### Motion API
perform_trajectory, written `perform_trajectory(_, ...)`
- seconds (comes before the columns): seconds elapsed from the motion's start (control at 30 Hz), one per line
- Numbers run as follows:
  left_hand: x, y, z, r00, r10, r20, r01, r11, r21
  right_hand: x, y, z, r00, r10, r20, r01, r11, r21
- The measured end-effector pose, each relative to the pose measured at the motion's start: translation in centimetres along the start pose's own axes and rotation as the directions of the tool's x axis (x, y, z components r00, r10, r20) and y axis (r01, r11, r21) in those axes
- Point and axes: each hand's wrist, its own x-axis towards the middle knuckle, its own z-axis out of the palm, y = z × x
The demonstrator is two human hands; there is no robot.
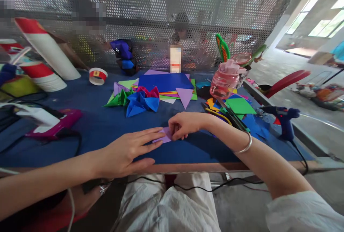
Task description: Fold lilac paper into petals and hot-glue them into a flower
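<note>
At left, folded paper shapes (139, 103) in green, blue and pink are set together, apparently finished. By the left hand (131, 149), its fingers outstretched, a small purple paper (167, 135) is held flat near the front of the table (177, 155); its folding seems unfinished. Behind, flat sheets (165, 81) are stacked unfolded. The right hand (185, 124) is curled at the paper's right end; whether anything is pinched cannot be told.
</note>
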Motion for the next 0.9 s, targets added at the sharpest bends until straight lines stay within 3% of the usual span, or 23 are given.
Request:
perform_trajectory(0.43, -2.1, 0.1, -0.5, 0.996, -0.085, 0.037, 0.085, 0.996, -0.018, 0.3, 0.1, 0.1, 1.0, -0.002, -0.012, 0.002, 1.0, -0.002)
perform_trajectory(0.57, -2.4, -0.2, -1.7, 0.997, -0.032, 0.072, 0.03, 0.999, 0.021, 0.3, 0.1, 0.1, 1.0, 0.007, -0.004, -0.007, 1.0, -0.014)
perform_trajectory(0.73, 0.5, 0.3, -3.1, 0.999, 0.031, -0.018, -0.029, 0.994, 0.106, 0.4, 0.1, 0.1, 1.0, 0.017, 0.003, -0.017, 1.0, 0.016)
perform_trajectory(0.9, 3.9, 0.2, -2.5, 0.992, 0.127, -0.017, -0.125, 0.986, 0.107, 0.6, 0.3, 0.1, 1.0, 0.0, 0.02, 0.0, 0.999, 0.032)
